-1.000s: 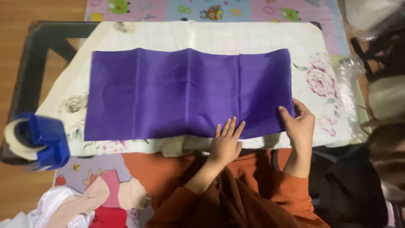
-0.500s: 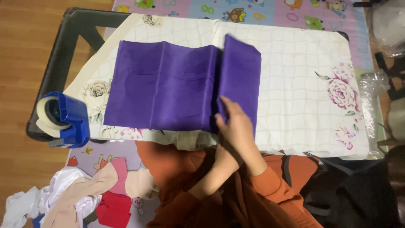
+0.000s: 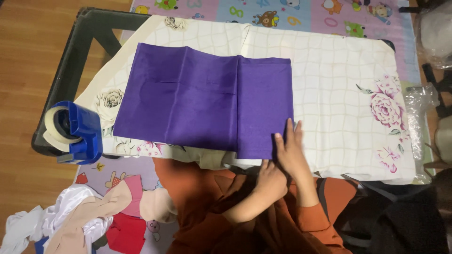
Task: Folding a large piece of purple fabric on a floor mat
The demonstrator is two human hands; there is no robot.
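At the near edge of the tabletop [image 3: 84, 28] the right hand [image 3: 292, 150] presses flat, grip spread open, on the near right corner of the purple cloth [image 3: 202, 99]; the left hand [image 3: 269, 178] rests loosely curled, empty, just beneath. A second ago the cloth lay full width; its right end is now folded over leftward, leaving flowered sheet [image 3: 348, 99] bare toward the right edge

Plain purple cloth [image 3: 202, 101], cream grid-checked cover [image 3: 339, 84] with pink roses, blue tape dispenser [image 3: 75, 131], orange sleeves [image 3: 315, 223], possibly black-framed bench [image 3: 75, 56]
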